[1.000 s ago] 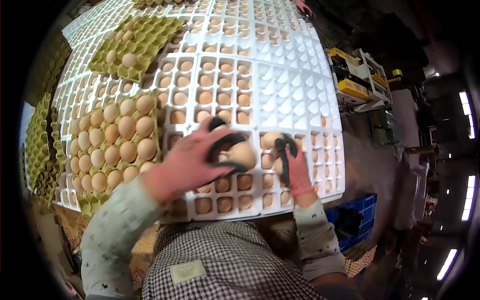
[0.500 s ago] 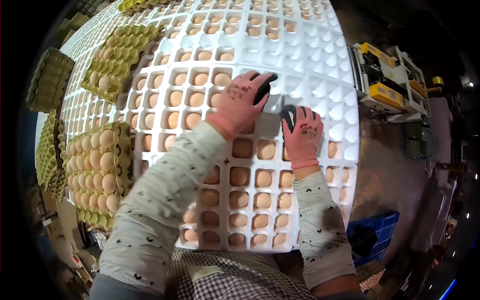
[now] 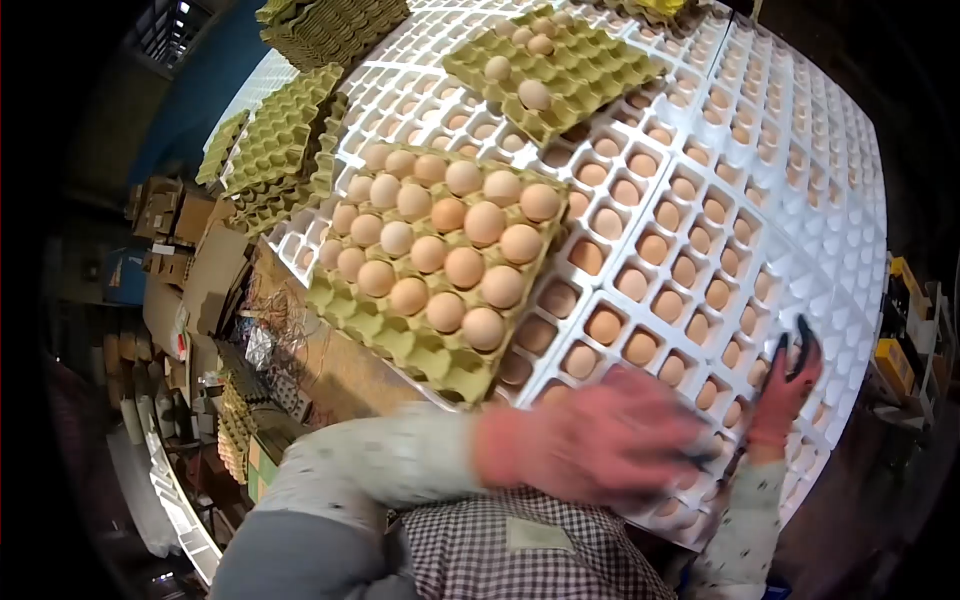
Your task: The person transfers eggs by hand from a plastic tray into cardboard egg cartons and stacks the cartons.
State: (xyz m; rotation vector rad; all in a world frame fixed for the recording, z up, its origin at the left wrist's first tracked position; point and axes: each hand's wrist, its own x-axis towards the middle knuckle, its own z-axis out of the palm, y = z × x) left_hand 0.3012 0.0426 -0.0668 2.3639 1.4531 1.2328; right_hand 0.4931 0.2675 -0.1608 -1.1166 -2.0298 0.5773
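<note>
White foam trays [image 3: 648, 225] with brown eggs in their cells cover the table. My left hand [image 3: 600, 435], in a pink glove, is smeared by motion above the near trays; its fingers cannot be made out. Further right, my right hand [image 3: 787, 385], in a pink glove with dark fingertips, is over the foam cells with fingers spread and nothing in them. To the left of my left hand, a green pulp tray [image 3: 400, 340] holds many eggs [image 3: 463, 267], its near-left row of cups bare. Another pulp tray [image 3: 590, 75] behind it carries several eggs.
Stacks of green pulp trays [image 3: 280, 130] stand at the left edge, with a taller stack [image 3: 335, 30] behind. Cardboard boxes [image 3: 185, 215] lie beyond the table on the left. Yellow and white equipment [image 3: 900, 360] is at the far right.
The view has swung left, so the egg-filled pulp tray appears nearer the centre. My left hand has moved back toward my body, away from my right. The eggs seen around my hands earlier are no longer held.
</note>
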